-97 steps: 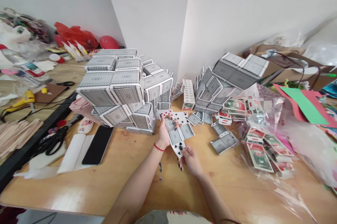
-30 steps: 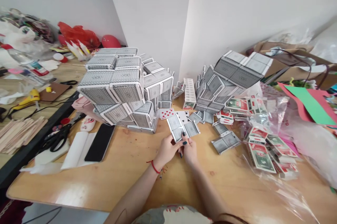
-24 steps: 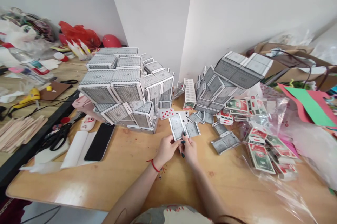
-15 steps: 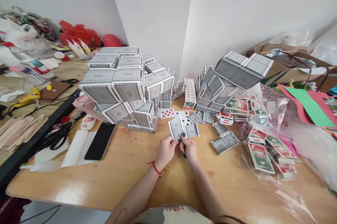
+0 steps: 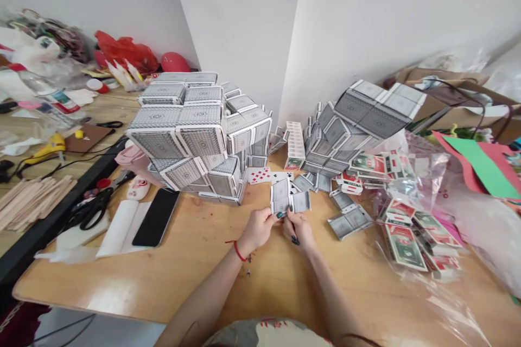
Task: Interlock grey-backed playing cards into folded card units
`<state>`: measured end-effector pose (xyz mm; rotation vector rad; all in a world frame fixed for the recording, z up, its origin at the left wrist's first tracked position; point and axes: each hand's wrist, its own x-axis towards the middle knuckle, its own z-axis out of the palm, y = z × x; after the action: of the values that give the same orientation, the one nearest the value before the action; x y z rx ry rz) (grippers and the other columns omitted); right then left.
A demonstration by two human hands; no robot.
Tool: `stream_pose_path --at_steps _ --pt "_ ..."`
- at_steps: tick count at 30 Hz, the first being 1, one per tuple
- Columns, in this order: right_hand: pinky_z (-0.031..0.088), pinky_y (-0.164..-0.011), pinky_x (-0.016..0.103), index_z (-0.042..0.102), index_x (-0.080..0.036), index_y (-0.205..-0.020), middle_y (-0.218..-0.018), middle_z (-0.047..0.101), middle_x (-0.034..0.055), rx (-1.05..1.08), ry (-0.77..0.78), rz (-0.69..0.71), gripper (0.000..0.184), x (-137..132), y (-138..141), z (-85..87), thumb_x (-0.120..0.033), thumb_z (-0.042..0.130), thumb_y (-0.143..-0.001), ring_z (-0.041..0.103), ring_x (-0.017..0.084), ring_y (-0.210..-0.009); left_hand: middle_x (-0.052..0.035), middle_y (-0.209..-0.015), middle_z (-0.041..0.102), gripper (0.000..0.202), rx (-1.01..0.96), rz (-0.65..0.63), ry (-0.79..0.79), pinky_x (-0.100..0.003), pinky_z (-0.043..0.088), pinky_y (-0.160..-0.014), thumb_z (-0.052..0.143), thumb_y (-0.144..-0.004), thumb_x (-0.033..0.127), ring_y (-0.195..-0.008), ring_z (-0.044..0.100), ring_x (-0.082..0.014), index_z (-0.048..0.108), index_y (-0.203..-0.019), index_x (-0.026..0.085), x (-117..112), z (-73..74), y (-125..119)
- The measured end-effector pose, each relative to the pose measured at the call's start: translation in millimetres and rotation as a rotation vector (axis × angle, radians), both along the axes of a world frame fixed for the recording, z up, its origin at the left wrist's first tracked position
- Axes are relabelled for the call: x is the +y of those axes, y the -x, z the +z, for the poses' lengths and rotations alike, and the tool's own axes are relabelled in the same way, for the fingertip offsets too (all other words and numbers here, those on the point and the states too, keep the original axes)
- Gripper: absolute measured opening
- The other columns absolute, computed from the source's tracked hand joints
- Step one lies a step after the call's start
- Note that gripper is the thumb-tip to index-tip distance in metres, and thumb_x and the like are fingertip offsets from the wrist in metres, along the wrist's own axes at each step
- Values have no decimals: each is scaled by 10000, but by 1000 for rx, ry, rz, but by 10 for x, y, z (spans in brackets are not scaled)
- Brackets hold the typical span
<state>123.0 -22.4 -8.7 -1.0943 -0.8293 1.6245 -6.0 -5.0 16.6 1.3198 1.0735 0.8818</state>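
Observation:
Between my hands are folded playing cards (image 5: 280,195) with grey patterned backs, joined at an angle and raised above the table. My left hand (image 5: 259,228) pinches their lower left edge between thumb and fingers. At the lower right, my right hand (image 5: 299,230) grips the same piece, its thumb on top and fingers curled beneath. Just beyond lie face-up playing cards (image 5: 259,175), red diamonds and black spades. More folded cards (image 5: 350,220) rest to the right of my right hand.
Large structures of folded cards stand at left (image 5: 199,135) and right (image 5: 342,130). A black phone (image 5: 157,218), scissors (image 5: 91,208) and wooden sticks (image 5: 35,200) lie leftward. Card boxes (image 5: 405,246) and clear plastic wrap (image 5: 435,303) are at right. A wall (image 5: 240,16) rises behind.
Both hands have moved slightly right with the folded cards, which have turned a little. My right fingers sit a bit lower. The whole view has shifted slightly.

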Motion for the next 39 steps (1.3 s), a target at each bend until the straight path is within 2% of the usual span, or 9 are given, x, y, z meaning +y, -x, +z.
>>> stream_pose_path --at_steps 2,4,7,11,16,20,26,31,39 --pt "175 -311 218 372 -191 -306 -237 282 -41 -67 -39 59 588 -9 -19 9 -513 382 -798 236 53 -238 -32 -668 649 277 -22 -10 17 -264 458 -632 553 -715 396 -669 584 -175 637 -697 133 44 -6 35" --pt "253 -339 205 535 -161 -473 -339 435 -27 -167 -94 80 433 -13 -18 10 -466 467 -773 330 63 -292 -37 -695 652 279 -29 23 14 -274 463 -658 561 -712 395 -698 583 -180 636 -685 127 69 -13 87" --pt "397 -462 235 606 -164 -816 -609 591 13 -374 -219 -58 235 26 -39 -12 -373 539 -734 480 106 -458 -51 -789 659 274 -102 95 38 -296 470 -699 551 -730 378 -734 590 -183 646 -796 130 55 12 197" --pt "442 -683 318 610 -169 -914 -879 615 81 -794 -414 -317 239 185 -168 -22 -253 485 -728 552 196 -778 -68 -777 666 242 -127 -30 32 -324 445 -787 562 -734 326 -767 594 -193 669 -820 127 -16 122 357" --pt "442 -760 342 490 -177 -1183 -1119 549 102 -1036 -422 -195 471 450 -327 10 -213 497 -714 564 218 -868 -69 -818 650 165 -77 -62 9 -272 441 -735 631 -670 285 -812 575 -198 673 -713 132 -53 214 463" --pt "440 -785 330 481 -185 -1183 -1135 523 96 -1190 -342 -95 497 608 -379 -24 -196 527 -689 553 219 -922 -54 -733 617 183 -147 35 88 -244 432 -664 623 -671 304 -720 551 -161 634 -661 122 -36 139 458" --pt "423 -775 309 484 -178 -1156 -1063 506 107 -1273 -255 -39 490 661 -396 -21 -177 548 -671 546 217 -911 -15 -756 606 309 -264 155 370 -241 440 -574 589 -683 384 -672 559 -150 550 -903 171 41 -87 367" --pt "409 -760 282 456 -145 -1147 -976 533 106 -1312 -135 97 488 697 -415 44 -165 555 -670 547 208 -881 -28 -770 618 304 -170 232 259 -260 433 -683 589 -678 368 -756 560 -163 573 -889 151 168 -181 356" --pt "415 -700 286 525 -128 -894 -988 492 139 -1329 -79 40 320 780 -376 98 -130 585 -579 556 212 -816 -6 -705 593 231 -125 198 194 -251 413 -684 588 -676 323 -722 537 -150 594 -816 140 210 -205 371"
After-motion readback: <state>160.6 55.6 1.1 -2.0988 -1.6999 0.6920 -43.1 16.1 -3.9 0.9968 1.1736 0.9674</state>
